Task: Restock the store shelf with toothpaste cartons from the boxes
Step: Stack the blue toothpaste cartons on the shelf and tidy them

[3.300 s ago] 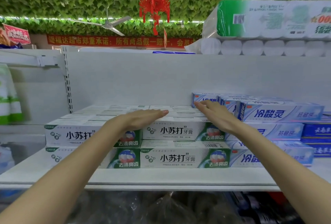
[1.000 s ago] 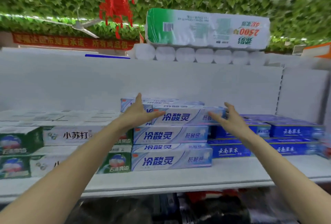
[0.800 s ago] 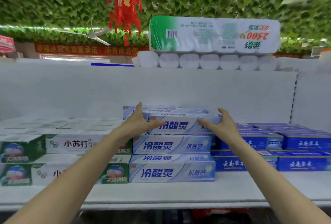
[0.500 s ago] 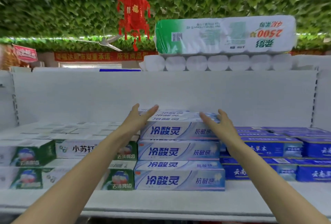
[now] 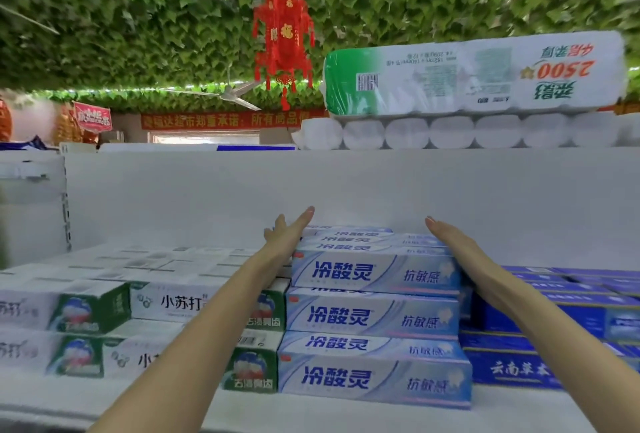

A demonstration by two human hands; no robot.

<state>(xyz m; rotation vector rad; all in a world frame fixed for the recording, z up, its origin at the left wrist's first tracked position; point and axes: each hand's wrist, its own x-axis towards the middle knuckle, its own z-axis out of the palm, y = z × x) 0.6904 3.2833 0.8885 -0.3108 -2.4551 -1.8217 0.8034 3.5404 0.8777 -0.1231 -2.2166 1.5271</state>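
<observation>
A stack of pale blue toothpaste cartons [image 5: 375,316] stands three high on the white shelf [image 5: 311,413]. My left hand [image 5: 287,236] lies flat with straight fingers against the left end of the top cartons [image 5: 375,271]. My right hand [image 5: 450,238] lies flat against their right end. Both hands bracket the top row and hold nothing. Green-and-white toothpaste cartons [image 5: 114,308] fill the shelf to the left, two high. Dark blue cartons [image 5: 540,321] are stacked to the right.
The white back panel [image 5: 346,190] rises behind the cartons. Packs of toilet rolls [image 5: 474,86] lie on top of the unit. A red lantern [image 5: 283,41] hangs from a leaf-covered ceiling. A slotted upright [image 5: 65,221] bounds the bay at the left.
My hands left the green-and-white cartons and moved right to the pale blue stack. Over the last second both hands slid further back along the ends of its top row, fingers straightening.
</observation>
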